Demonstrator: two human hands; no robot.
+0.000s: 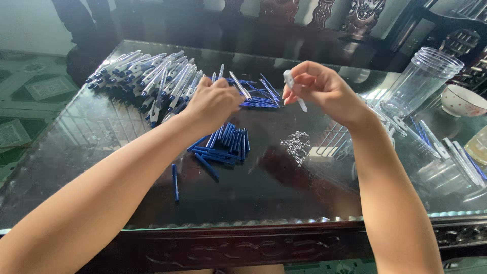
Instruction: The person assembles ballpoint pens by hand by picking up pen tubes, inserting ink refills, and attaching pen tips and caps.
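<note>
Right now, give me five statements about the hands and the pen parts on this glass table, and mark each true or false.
1. The right hand holds a white pen piece. True.
2. The small metal springs sit inside the clear jar. False: they lie loose on the glass table.
3. The left hand lies flat on the table. False: it is raised, holding a thin pen part.
4. Blue pen pieces lie piled below the left hand. True.
5. The finished pens are red. False: white and blue.

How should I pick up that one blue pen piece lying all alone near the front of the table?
Pinch the lone blue pen piece at its middle, coming straight down from above. It lies flat on the glass table, thin and long, pointing away from you, so fingers fit on its left and right sides. Nothing crowds it.
</note>
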